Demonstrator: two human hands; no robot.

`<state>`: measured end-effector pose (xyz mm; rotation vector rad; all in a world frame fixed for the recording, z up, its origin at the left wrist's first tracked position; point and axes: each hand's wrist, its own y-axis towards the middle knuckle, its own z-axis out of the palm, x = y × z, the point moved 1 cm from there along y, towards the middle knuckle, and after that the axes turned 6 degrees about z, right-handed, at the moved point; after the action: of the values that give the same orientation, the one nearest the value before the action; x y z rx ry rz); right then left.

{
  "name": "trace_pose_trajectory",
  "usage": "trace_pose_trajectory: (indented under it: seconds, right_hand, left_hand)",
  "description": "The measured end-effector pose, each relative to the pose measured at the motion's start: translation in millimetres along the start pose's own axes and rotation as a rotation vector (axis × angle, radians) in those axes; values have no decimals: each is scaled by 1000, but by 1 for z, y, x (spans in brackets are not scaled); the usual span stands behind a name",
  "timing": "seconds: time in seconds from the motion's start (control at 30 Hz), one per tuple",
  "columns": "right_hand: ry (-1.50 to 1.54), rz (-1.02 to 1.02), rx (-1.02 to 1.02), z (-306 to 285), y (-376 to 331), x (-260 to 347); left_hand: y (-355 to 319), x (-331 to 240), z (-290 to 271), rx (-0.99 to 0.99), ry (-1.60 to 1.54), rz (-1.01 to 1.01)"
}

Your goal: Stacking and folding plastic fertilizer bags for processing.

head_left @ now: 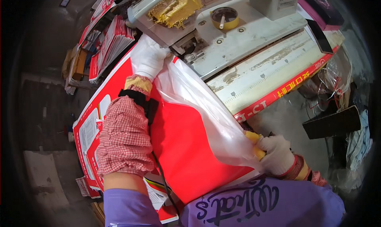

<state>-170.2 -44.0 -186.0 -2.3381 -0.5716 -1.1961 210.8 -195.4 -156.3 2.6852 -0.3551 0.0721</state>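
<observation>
A large red bag (pixel 178 135) lies across my front, with a crumpled translucent white plastic liner (pixel 214 124) showing along its upper edge. My left hand (pixel 150 57), in a white glove, is closed on the bag's edge close beside the head of a grey sewing machine (pixel 234 40); its fingertips are partly hidden. At the opposite end of that edge, my right hand (pixel 276 153) wears a white glove with yellow-covered fingertips. Its fingers pinch the liner's corner. The machine's stitching parts (pixel 192 56) sit just right of my left hand.
On the machine bed rests a yellow tape roll (pixel 225 18) with a white stick in it. Stacked red-and-white bags (pixel 109 48) stand at the upper left. A pale work ledge (pixel 258 82) with a red front borders the bag. A dark open box (pixel 331 122) lies at right.
</observation>
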Motion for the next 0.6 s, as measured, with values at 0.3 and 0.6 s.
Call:
trace_pose_trajectory:
  seconds: [0.3, 0.6]
  right_hand:
    - [-480, 15, 309, 10, -7, -3]
    - [-134, -609, -112, 45, 157, 62]
  left_hand:
    - [-19, -16, -10, 522, 171, 121]
    - [68, 81, -52, 398, 464, -212]
